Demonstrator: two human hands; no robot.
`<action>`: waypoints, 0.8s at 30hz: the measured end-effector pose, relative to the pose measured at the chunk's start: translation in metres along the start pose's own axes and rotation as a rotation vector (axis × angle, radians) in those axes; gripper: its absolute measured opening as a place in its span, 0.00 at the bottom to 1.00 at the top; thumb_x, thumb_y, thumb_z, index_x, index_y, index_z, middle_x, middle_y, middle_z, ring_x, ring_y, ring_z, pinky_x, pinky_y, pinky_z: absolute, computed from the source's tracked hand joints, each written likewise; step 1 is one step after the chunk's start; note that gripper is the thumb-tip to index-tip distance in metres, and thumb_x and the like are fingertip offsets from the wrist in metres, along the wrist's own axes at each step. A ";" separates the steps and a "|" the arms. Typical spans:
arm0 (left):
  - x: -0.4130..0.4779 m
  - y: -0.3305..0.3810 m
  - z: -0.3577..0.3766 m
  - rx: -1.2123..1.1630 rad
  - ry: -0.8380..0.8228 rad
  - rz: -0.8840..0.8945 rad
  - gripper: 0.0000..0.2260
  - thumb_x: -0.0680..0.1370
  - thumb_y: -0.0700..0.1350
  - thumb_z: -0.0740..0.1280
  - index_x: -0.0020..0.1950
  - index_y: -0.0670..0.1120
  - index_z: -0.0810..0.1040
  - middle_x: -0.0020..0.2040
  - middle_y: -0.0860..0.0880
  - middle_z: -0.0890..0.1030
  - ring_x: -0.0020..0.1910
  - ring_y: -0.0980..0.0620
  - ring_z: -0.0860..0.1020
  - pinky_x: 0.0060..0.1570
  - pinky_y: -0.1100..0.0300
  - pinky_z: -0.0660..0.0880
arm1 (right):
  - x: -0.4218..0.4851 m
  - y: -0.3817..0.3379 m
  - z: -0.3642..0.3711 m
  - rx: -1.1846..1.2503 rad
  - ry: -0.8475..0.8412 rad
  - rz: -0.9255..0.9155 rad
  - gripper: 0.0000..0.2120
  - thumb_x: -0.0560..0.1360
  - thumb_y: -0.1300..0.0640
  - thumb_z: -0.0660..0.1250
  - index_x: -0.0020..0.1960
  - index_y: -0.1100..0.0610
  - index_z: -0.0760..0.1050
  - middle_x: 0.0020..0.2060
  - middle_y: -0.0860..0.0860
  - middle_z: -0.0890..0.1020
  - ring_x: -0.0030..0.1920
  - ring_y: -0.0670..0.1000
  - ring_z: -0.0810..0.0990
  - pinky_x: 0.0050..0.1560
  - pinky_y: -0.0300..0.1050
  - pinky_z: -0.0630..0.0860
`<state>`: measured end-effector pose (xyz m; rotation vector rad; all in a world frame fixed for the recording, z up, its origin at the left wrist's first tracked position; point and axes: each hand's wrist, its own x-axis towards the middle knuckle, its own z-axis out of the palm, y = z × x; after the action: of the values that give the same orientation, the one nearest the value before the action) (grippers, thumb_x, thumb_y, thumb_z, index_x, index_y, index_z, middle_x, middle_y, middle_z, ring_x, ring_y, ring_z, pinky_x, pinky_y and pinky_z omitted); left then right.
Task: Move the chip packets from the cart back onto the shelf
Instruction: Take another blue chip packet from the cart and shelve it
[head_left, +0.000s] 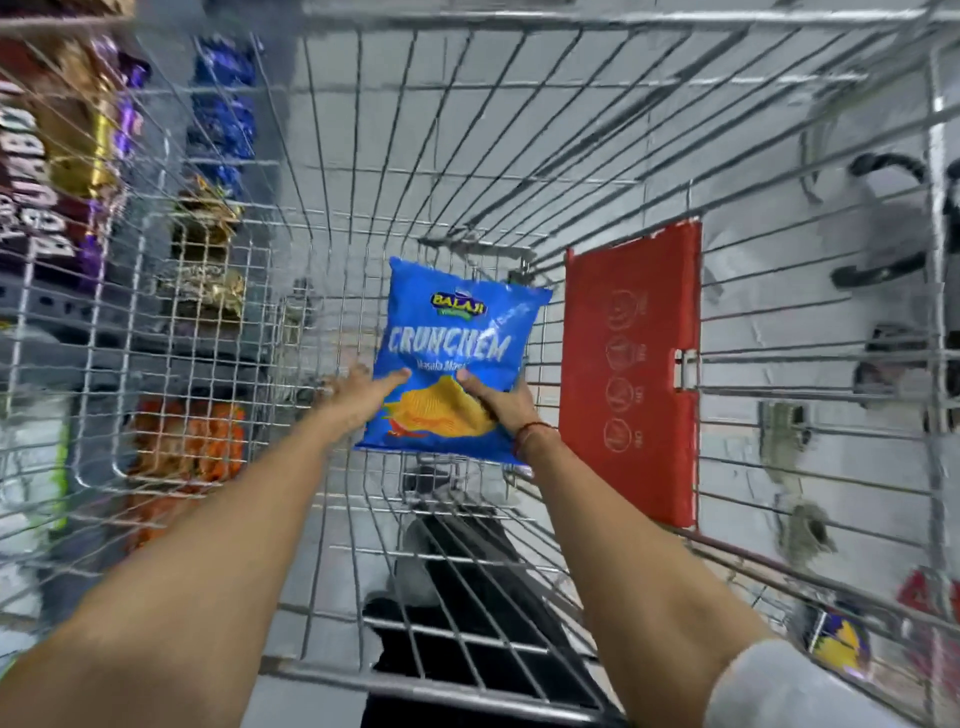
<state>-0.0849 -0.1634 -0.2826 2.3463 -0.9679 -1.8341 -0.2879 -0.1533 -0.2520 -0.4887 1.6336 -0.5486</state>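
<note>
A blue chip packet (451, 364) with yellow chips printed on it is held inside the wire cart (467, 156), above its floor. My left hand (358, 395) grips the packet's lower left edge, thumb on the front. My right hand (498, 402) grips the lower right edge, with a red thread on that wrist. Both arms reach down into the cart from the near side. The shelf (62, 171) stands to the left, seen through the cart's wire side.
A red plastic flap (631, 374) hangs on the cart's right wall. The shelf holds brown, purple, gold, blue and orange snack packs (187, 447). Another blue and yellow packet (839, 642) shows outside the cart at the lower right. Grey floor lies below the wire.
</note>
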 end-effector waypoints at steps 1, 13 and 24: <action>0.035 -0.027 0.007 -0.005 -0.006 -0.024 0.55 0.53 0.77 0.65 0.71 0.45 0.63 0.72 0.39 0.66 0.70 0.39 0.66 0.69 0.42 0.62 | 0.003 0.002 0.002 -0.021 -0.025 -0.020 0.30 0.62 0.56 0.79 0.60 0.63 0.75 0.53 0.56 0.82 0.49 0.51 0.83 0.47 0.37 0.80; -0.053 0.018 -0.036 -0.317 -0.153 0.091 0.48 0.50 0.65 0.78 0.63 0.41 0.73 0.59 0.44 0.80 0.50 0.49 0.80 0.48 0.57 0.77 | -0.016 -0.045 0.005 -0.047 -0.140 -0.070 0.16 0.66 0.70 0.74 0.49 0.57 0.75 0.42 0.50 0.81 0.39 0.47 0.81 0.38 0.36 0.81; -0.215 0.034 -0.122 -0.694 -0.009 0.439 0.52 0.45 0.62 0.80 0.66 0.44 0.72 0.60 0.44 0.80 0.54 0.45 0.80 0.61 0.49 0.73 | -0.128 -0.154 0.046 0.021 -0.448 -0.399 0.22 0.66 0.69 0.74 0.58 0.61 0.76 0.42 0.46 0.86 0.42 0.46 0.85 0.44 0.42 0.80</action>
<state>-0.0193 -0.1332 -0.0434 1.5740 -0.6269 -1.6420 -0.2252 -0.2020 -0.0628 -0.8650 1.1053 -0.6915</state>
